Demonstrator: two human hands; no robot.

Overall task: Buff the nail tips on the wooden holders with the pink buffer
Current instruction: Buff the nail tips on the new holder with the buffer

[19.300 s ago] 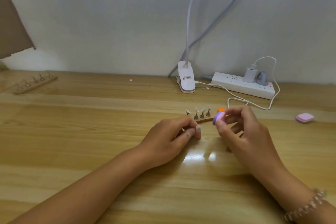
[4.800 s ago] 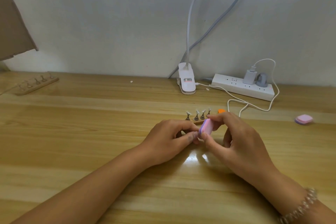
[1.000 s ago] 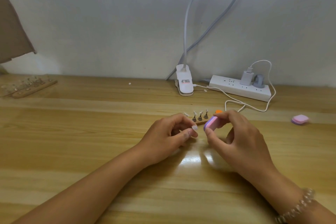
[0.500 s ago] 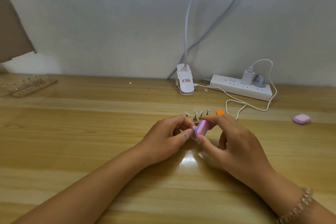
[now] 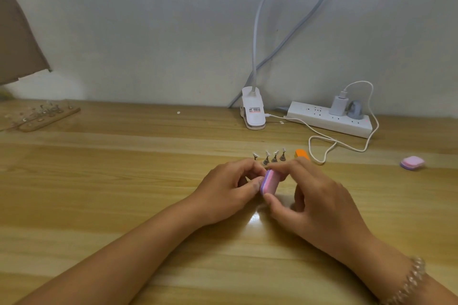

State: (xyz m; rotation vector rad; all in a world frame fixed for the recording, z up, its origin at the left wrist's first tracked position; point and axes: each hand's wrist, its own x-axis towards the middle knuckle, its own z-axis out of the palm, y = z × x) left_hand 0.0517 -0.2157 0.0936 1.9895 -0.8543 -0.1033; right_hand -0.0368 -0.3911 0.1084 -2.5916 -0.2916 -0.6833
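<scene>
We count two hands over the wooden table (image 5: pixel 124 181), both near its middle. The right hand (image 5: pixel 319 203) pinches one pink buffer (image 5: pixel 269 182) between the thumb below and the forefinger on top. The block stands on edge, its purple side turned to the left hand (image 5: pixel 228 190). That hand's thumb and fingers are curled in toward the buffer, their tips against it or just beside it. The block covers the spot where they meet, so we cannot tell whether they grip anything.

Just behind the knuckles we count four nail tips (image 5: pixel 266 156), each on a small metal stand, in one row. Their wooden base is covered by the hands. One orange block (image 5: pixel 301 153) lies just beside the row, partly behind the right forefinger. One second pink block (image 5: pixel 412 162) lies well apart to the right.

At the wall we count one white lamp clip (image 5: pixel 252 112) and one power strip (image 5: pixel 329 120) carrying two plugs, with one white cable (image 5: pixel 347 147) looping across the table. The lamp head is cut off at the top edge. One beaded bracelet (image 5: pixel 409 277) circles the right wrist.

At the far left lies another wooden holder (image 5: pixel 49 119) with small stands. It is blurred, so we cannot count its tips. A paler strip beside it runs off the edge.
</scene>
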